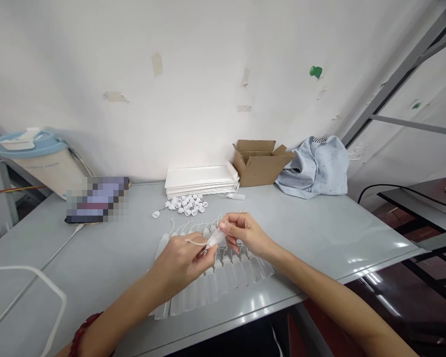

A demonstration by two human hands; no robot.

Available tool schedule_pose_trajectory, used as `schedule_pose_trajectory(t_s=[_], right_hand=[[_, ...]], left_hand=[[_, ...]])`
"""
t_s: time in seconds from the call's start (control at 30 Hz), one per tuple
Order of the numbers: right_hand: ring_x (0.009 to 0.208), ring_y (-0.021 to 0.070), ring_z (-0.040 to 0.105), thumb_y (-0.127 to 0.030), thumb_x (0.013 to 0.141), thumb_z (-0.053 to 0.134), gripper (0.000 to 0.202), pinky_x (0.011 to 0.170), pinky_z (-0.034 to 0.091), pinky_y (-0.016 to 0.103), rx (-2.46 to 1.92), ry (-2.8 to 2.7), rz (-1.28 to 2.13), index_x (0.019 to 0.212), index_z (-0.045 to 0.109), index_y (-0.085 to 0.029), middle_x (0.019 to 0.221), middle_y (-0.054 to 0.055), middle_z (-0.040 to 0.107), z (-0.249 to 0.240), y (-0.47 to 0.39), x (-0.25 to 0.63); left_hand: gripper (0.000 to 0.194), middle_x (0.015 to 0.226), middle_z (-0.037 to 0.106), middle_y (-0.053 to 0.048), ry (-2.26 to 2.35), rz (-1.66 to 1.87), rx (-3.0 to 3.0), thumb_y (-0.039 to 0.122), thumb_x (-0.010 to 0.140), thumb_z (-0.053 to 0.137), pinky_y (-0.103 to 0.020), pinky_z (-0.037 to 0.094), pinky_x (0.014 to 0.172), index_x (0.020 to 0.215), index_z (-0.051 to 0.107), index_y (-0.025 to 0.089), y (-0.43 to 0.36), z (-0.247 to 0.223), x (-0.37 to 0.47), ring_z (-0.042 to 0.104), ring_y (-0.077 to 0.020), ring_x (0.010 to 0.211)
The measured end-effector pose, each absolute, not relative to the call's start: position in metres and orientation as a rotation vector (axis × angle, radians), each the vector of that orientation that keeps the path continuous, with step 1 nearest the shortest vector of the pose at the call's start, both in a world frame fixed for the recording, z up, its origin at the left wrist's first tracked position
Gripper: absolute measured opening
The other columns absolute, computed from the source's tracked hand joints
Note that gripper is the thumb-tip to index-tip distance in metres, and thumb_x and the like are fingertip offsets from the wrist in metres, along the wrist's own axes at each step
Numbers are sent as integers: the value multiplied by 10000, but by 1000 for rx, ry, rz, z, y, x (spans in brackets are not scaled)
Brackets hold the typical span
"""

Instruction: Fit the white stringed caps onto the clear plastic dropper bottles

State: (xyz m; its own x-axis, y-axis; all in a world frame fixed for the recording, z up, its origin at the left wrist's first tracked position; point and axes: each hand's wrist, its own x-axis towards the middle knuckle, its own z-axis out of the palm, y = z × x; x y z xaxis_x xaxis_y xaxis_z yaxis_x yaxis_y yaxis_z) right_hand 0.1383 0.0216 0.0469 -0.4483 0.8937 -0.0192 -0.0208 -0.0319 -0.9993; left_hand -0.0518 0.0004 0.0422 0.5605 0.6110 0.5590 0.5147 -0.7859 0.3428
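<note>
Between my two hands is a small translucent squeeze bottle, tilted, with a thin white strap sticking out to the left from its neck end. My left hand pinches that neck end, where a thin needle-like tip shows by the fingers. At the bottle's other end, the fingers of my right hand are closed on it. Below and behind both hands, rows of similar clear bottles lie side by side on the grey table, partly hidden by my hands. Beyond them sits a pile of small white caps.
A stack of white envelopes, an open cardboard box and a light blue cloth bag stand along the wall. At left are a phone with a white cable and a beige container with a blue lid.
</note>
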Motion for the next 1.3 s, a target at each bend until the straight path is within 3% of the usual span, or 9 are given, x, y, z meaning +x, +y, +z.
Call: schedule_pose_trajectory(t_s=[0.27, 0.4, 0.57, 0.7, 0.83, 1.1, 1.2, 1.3], right_hand=[[330, 52, 400, -461, 730, 680, 378, 338, 299, 182, -1053, -1437, 1623, 603, 491, -159, 415, -87, 405, 48, 22, 137], [358, 63, 433, -437, 736, 679, 349, 367, 323, 192, -1062, -1386, 1573, 626, 493, -162, 446, -66, 478, 45, 31, 141], [479, 93, 504, -455, 719, 659, 315, 446, 366, 212, -1137, -1343, 1196, 753, 563, -158, 585, -21, 577, 35, 63, 166], [596, 123, 534, -403, 697, 662, 284, 579, 417, 252, -1296, -1542, 747, 825, 599, -157, 664, -8, 605, 20, 91, 194], [708, 158, 572, -333, 720, 646, 232, 666, 433, 280, -1424, -1779, 569, 874, 644, -159, 767, 18, 641, 7, 104, 209], [675, 153, 573, -220, 718, 641, 146, 702, 435, 304, -1558, -1756, 433, 847, 643, -152, 937, 65, 666, -4, 111, 212], [690, 150, 603, -193, 740, 577, 143, 670, 452, 288, -1587, -1679, 428, 870, 608, -141, 982, 87, 650, -5, 112, 211], [704, 158, 626, -184, 751, 520, 158, 622, 456, 268, -1594, -1633, 457, 891, 572, -133, 902, 82, 653, -2, 110, 209]], left_hand=[[223, 560, 504, 15, 929, 989, 3071, 140, 885, 426, -241, 271, 446, 690, 531, 169, 5, 39, -56, 422, -111, 459], [236, 742, 625, -49, 1045, 843, 2813, 264, 925, 407, -248, 413, 558, 864, 606, 153, 15, 35, -62, 564, -147, 600], [384, 860, 661, -55, 1574, 710, 2381, 390, 889, 374, -297, 471, 639, 1117, 580, 159, 34, 40, -81, 613, -200, 732], [436, 888, 677, -72, 1877, 664, 2242, 347, 827, 359, -329, 468, 744, 1120, 601, 132, 49, 50, -101, 622, -218, 770], [486, 933, 666, -112, 2008, 576, 2216, 303, 803, 325, -361, 462, 788, 1158, 579, 89, 61, 52, -120, 625, -242, 823], [515, 1106, 607, -192, 2009, 463, 2220, 335, 798, 344, -440, 447, 884, 1188, 559, 76, 72, 35, -134, 580, -324, 1046], [526, 1061, 612, -194, 1987, 418, 2222, 328, 799, 348, -434, 458, 856, 1207, 558, 70, 73, 30, -133, 601, -321, 993], [492, 986, 637, -164, 1956, 375, 2239, 319, 797, 355, -404, 468, 820, 1161, 611, 110, 75, 27, -132, 621, -299, 922]])
